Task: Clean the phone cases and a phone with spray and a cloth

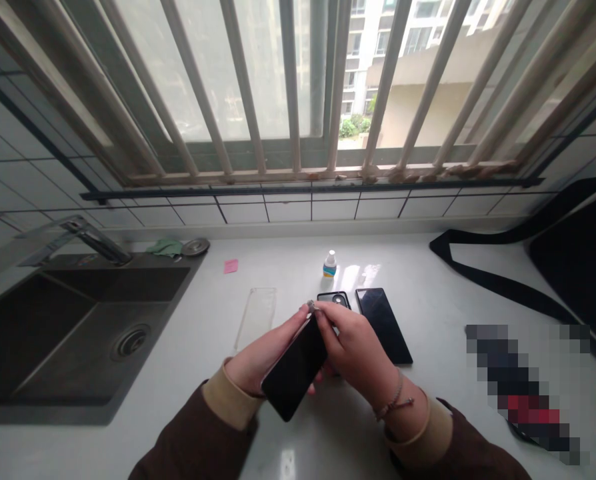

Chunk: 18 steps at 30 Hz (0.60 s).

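Countertop (178, 340): bottle (330, 268) beyond hand-held phone (297, 373)

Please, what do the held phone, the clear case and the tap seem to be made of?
Phone: smooth black front, probably glass; the rest is unclear.
Clear case: likely transparent plastic, as the counter shows through.
Tap: likely polished metal, from its bright reflections.

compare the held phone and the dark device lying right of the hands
The held phone is in the left hand; the dark device lies flat on the white counter.
In the picture, the held phone slants toward upper right, the dark device toward upper left.
Both are rectangular with a black face.
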### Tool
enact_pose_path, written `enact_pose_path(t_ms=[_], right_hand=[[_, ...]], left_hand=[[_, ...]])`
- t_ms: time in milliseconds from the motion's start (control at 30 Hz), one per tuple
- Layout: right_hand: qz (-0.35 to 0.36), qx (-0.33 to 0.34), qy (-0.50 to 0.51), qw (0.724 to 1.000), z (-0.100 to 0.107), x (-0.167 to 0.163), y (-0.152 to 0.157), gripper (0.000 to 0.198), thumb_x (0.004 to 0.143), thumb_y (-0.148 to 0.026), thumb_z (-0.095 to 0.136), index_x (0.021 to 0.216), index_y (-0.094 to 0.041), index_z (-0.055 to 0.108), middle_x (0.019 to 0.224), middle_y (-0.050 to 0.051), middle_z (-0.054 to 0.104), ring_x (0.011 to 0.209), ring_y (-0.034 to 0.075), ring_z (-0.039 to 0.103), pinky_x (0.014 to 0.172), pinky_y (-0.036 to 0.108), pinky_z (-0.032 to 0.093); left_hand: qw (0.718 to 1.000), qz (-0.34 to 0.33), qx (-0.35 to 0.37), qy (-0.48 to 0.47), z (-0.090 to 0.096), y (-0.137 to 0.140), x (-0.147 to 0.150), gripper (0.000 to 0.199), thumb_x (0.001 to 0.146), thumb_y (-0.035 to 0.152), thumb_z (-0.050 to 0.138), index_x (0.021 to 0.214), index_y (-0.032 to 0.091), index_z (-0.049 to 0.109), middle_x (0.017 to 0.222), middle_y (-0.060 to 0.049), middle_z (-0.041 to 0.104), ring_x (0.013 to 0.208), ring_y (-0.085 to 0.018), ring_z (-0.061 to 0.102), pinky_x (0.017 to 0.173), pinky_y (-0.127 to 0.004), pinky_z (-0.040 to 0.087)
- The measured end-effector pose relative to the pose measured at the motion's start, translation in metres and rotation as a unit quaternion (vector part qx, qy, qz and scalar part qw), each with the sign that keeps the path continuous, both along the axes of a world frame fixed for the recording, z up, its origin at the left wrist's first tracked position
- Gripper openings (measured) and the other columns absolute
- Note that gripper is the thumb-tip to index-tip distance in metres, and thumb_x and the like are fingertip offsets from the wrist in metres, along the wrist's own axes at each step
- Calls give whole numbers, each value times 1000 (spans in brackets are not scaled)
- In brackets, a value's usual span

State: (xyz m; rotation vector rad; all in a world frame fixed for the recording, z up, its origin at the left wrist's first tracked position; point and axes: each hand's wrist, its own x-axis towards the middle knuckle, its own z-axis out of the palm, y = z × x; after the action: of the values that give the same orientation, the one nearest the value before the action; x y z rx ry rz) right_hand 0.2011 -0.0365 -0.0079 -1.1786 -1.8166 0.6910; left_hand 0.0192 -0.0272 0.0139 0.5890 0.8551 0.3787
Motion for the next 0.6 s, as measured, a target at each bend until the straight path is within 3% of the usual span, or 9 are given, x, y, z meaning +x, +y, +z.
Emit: enact_pose_path(t_ms=[67,133,233,367,600], right_hand=[[-3,37,-14,999,-6,-1,2,33,110,-23,49,133,-23,72,133,11,77,125,29,72,109,47,56],[0,64,-30,998,-11,0,4,34,110,-20,48,135,-21,72,137,12,75,129,29,71,111,50,57],[12,94,-53,994,-11,1,6,33,111,-18,48,134,-21,72,142,12,73,133,27,68,114,51,57],[16,128,-82,988,-7,2,6,34,111,-14,49,133,-23,72,147,11,70,143,29,59,120,55,53],[20,166,-76,983,-5,3,5,31,109,-13,50,128,-23,73,145,10,71,144,29,58,118,56,55]], left_hand=[[1000,10,-6,-13,-1,2,0,80,98,85,36,125,18,69,81,-13,76,62,-21,73,53,-28,61],[1000,20,-13,-21,-2,4,0,81,99,85,28,130,20,66,80,-11,75,61,-21,73,51,-28,61],[999,34,-22,-9,-4,4,3,81,103,80,25,119,14,69,74,-11,71,56,-19,69,48,-26,59],[996,85,-1,31,-6,1,6,67,106,69,42,103,9,72,73,-12,70,59,-19,68,50,-26,60],[988,148,36,-19,-1,-4,5,33,98,44,73,116,16,70,81,-7,71,67,-18,69,56,-25,59]])
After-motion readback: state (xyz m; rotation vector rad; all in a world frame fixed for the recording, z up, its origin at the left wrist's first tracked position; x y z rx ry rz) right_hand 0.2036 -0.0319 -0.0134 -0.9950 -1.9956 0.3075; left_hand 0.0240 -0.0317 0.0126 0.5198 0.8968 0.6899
